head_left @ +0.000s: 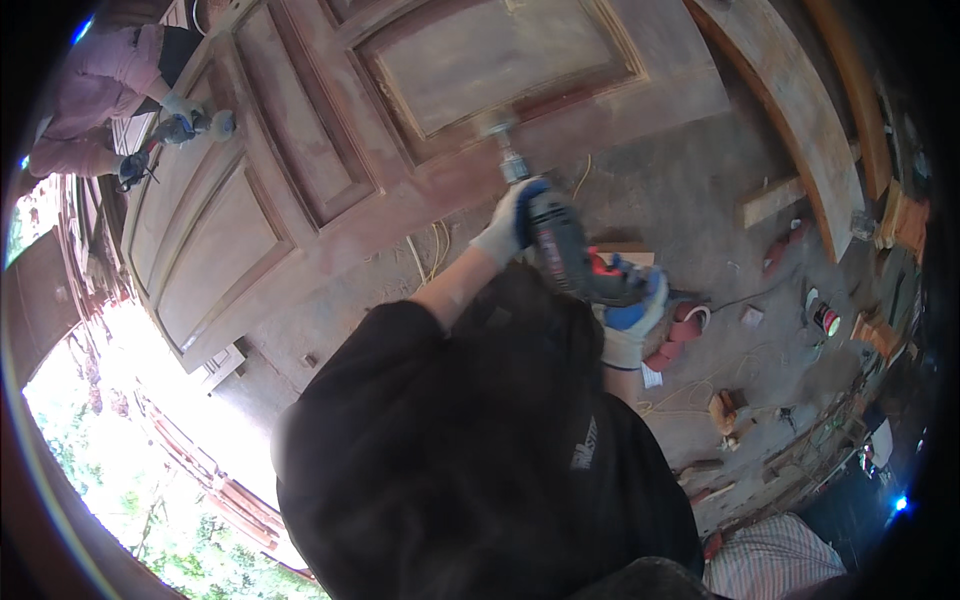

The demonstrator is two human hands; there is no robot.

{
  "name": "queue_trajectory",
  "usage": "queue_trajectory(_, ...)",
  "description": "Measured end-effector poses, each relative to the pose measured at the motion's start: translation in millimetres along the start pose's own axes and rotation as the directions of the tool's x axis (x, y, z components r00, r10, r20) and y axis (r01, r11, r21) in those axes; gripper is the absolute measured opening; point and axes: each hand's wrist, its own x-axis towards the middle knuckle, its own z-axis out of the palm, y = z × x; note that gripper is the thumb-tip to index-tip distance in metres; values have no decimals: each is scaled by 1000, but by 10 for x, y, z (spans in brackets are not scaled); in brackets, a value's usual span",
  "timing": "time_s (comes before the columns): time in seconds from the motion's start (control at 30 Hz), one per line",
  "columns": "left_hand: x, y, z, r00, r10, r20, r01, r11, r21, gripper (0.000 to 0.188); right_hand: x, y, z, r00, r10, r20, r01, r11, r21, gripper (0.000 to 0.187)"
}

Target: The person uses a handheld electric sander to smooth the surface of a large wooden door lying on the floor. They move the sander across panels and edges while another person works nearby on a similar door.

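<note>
"Where was the tool (pixel 562 245)?"
"In both hands, its body over the floor (pixel 690 185) and its tip (pixel 497 128) over the near part of the door (pixel 650 120)."
"Which way did it point?"
"Far and somewhat left. Its long axis ran aslant, from the handle (pixel 618 287) at the near right to the tip at the far left."
"And the hands' grip?"
"Both gloved. The left hand (pixel 508 222) wrapped round the front of the body; the right hand (pixel 637 322) closed about the handle."
"Did the tip touch the wood?"
"I couldn't tell; it was blurred beside the panel (pixel 490 65)."
"Who was at the far left?"
"A co-worker (pixel 105 85), holding a second tool (pixel 178 130) over the door."
</note>
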Motion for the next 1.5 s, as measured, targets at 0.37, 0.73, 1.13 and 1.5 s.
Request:
queue_trajectory(0.37, 591, -387, 436, 988, 137, 71, -138, 990, 10, 11, 688, -611, -273, 992, 126, -7, -125, 989, 77, 24)
queue_trajectory(0.73, 1623, -800, 1685, 990, 142, 13, -142, 970, 196, 21, 1698, -1424, -451, 991, -96, -92, 95, 995, -7, 26)
queue_trajectory(1.13, 1765, -794, 1632, 990, 129, -59, -109, 958, 265, 21, 1641, -1435, -359, 995, -86, -52, 84, 995, -50, 25)
queue_trajectory(1.5, 1655, -778, 1600, 994, 63, -91, -41, 973, 227, 22, 1688, -1412, -392, 992, -100, -72, 93, 991, -95, 24)
